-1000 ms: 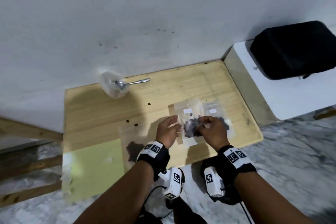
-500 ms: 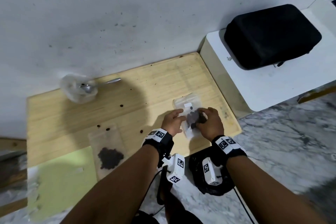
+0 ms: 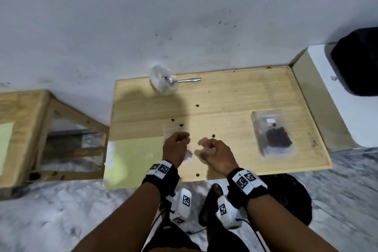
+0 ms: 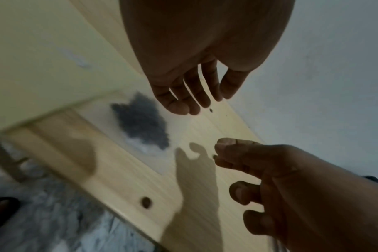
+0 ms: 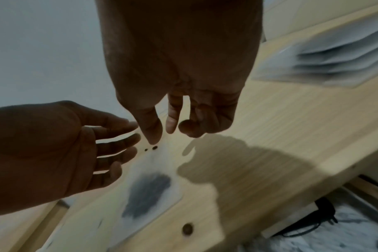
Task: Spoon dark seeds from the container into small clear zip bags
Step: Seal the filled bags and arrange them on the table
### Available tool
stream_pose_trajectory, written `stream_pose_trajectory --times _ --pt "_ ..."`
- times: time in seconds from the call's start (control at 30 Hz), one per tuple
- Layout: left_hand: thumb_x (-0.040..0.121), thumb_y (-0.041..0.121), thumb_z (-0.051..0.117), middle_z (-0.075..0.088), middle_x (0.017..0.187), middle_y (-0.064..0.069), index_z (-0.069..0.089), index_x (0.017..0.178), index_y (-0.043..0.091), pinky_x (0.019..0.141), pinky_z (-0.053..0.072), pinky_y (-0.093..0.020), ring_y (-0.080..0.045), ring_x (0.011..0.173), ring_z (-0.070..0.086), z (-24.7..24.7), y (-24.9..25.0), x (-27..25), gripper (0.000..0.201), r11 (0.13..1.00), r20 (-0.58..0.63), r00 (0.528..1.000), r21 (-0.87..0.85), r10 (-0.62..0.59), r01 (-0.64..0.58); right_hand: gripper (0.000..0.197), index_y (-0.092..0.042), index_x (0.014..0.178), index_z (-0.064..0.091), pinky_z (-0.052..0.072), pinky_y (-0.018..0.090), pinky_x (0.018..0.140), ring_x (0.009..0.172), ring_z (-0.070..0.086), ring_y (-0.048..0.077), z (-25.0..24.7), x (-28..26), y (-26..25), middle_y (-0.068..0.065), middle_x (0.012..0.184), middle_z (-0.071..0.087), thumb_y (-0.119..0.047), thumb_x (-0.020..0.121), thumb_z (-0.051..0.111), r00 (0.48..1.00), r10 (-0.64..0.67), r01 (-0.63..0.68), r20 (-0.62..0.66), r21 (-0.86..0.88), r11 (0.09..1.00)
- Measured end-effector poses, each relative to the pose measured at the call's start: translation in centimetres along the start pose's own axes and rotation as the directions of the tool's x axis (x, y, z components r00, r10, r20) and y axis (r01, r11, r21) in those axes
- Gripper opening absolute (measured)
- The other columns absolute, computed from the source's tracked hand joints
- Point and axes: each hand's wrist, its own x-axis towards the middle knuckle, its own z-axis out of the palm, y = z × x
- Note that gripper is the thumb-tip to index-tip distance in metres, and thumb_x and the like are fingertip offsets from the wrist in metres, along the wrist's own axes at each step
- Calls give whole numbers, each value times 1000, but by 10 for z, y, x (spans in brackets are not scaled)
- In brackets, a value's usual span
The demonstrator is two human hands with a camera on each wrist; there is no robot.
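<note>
A clear container [image 3: 162, 83] with a metal spoon [image 3: 185, 80] in it stands at the table's back edge. One zip bag [image 3: 274, 135] with dark seeds lies flat on the right of the table, away from both hands. A second seeded bag [image 3: 189, 154] [image 4: 140, 122] [image 5: 149, 192] lies near the front edge, partly hidden under my left hand [image 3: 184, 139] [image 4: 192, 102]. That hand hovers over it with relaxed fingers, holding nothing. My right hand [image 3: 206, 145] [image 5: 173, 127] hangs just beside it, fingers loosely curled and empty.
Loose seeds [image 3: 197, 105] dot the wooden table [image 3: 235, 92]. A pale green sheet [image 3: 133, 159] covers the front left corner. A stack of clear bags [image 5: 334, 56] lies to the right. A black case [image 3: 360, 63] rests on a white surface; a wooden frame [image 3: 20, 129] stands at the left.
Both hands let go of the seeded bag they pinched; it now lies on the right of the table. The hands moved left, over the other seeded bag. The head view swung.
</note>
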Motion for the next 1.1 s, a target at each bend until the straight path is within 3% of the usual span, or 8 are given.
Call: stream_pose_trajectory --times 0.13,0.23,0.33,0.43,0.53,0.67,0.93,1.1 --pt "91 14 65 66 99 -1 70 97 19 83 46 -29 -22 95 60 -43 -26 3 8 995 -99 995 102 8 2 40 -28 119 62 47 28 92 112 59 21 35 5 -3 1 123 52 -35 82 74 997 68 -63 42 -103 993" --pt "91 13 64 64 102 0 69 100 16 80 40 -25 -21 97 57 -54 -40 3 11 992 -46 999 121 -17 22 50 -32 117 62 53 34 92 107 63 22 54 7 -3 5 124 58 -47 70 70 994 100 -95 37 -115 989" --pt "90 15 65 68 113 -5 69 97 21 86 49 -33 -27 107 62 -56 -49 5 11 993 10 998 105 -55 53 58 -29 115 63 55 35 88 100 65 20 68 14 4 6 118 61 -52 62 67 995 98 -95 14 -132 987" --pt "89 14 65 66 117 -5 69 103 19 93 53 -45 -28 110 61 -54 -53 7 15 991 46 993 89 -107 102 52 -21 113 67 56 30 73 91 68 19 69 13 -9 7 112 67 -34 64 76 992 127 -127 -12 -13 992" --pt "89 11 65 66 118 -5 70 105 16 96 51 -45 -27 107 60 -55 -55 11 17 989 58 987 25 -147 146 39 -16 114 68 44 18 61 85 65 17 69 17 -13 2 104 71 -15 75 75 988 152 -150 -23 75 986" --pt "87 2 65 70 113 -7 72 94 16 91 49 -31 -22 102 62 -59 -55 13 17 995 59 994 -35 -97 99 31 -23 102 68 57 37 87 97 67 20 71 16 -14 -2 105 70 -9 76 77 976 215 -206 -16 231 951" --pt "88 12 67 71 87 2 66 77 29 74 51 -33 -21 82 65 -103 -35 5 21 982 -91 978 -9 187 -188 37 -20 90 69 54 40 79 81 54 19 82 16 -57 -2 83 52 11 72 75 999 -27 19 31 257 966" --pt "80 -7 66 67 92 5 58 87 26 65 53 -30 -13 81 65 -148 -30 10 34 969 -94 966 -42 240 -244 36 -19 94 67 45 30 72 75 50 13 105 22 -87 -2 88 51 8 73 77 978 -173 142 119 228 963"
